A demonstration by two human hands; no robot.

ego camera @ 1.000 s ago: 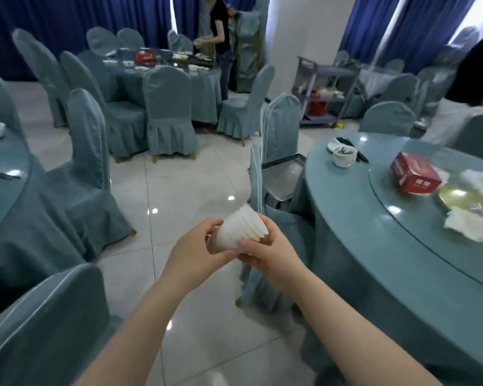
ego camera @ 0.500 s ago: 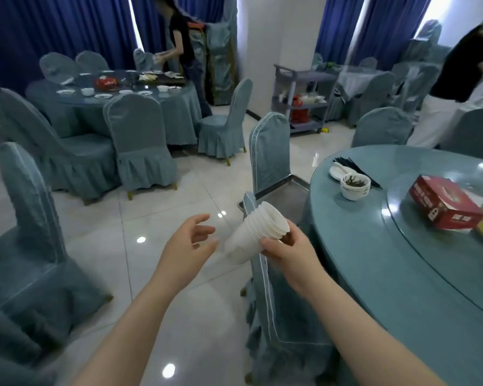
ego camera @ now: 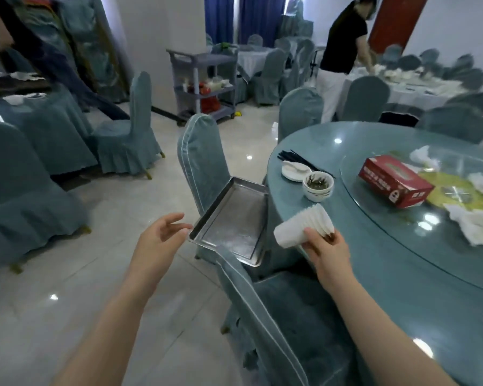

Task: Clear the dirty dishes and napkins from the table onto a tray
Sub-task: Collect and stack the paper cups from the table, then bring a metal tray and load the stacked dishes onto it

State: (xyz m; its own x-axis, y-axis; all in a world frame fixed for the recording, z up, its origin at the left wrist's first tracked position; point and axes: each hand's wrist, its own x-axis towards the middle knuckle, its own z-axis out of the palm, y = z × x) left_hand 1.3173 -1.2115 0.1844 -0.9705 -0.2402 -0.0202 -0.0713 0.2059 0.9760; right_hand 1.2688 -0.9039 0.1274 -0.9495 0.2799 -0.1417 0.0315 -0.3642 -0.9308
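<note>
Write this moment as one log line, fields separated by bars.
right hand: holds stacked white cups | left hand: open, near metal tray | tray: empty

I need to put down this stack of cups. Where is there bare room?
The metal tray is bare throughout. The table's near rim, between the right hand and the turntable, is also free. Crowded: around the bowls and tissue box.

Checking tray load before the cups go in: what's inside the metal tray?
Nothing visible inside the metal tray: bare, scuffed steel. Its near corner is hidden behind a chair back. The right hand holds the stack of white cups beside it; the left hand is open.
</note>
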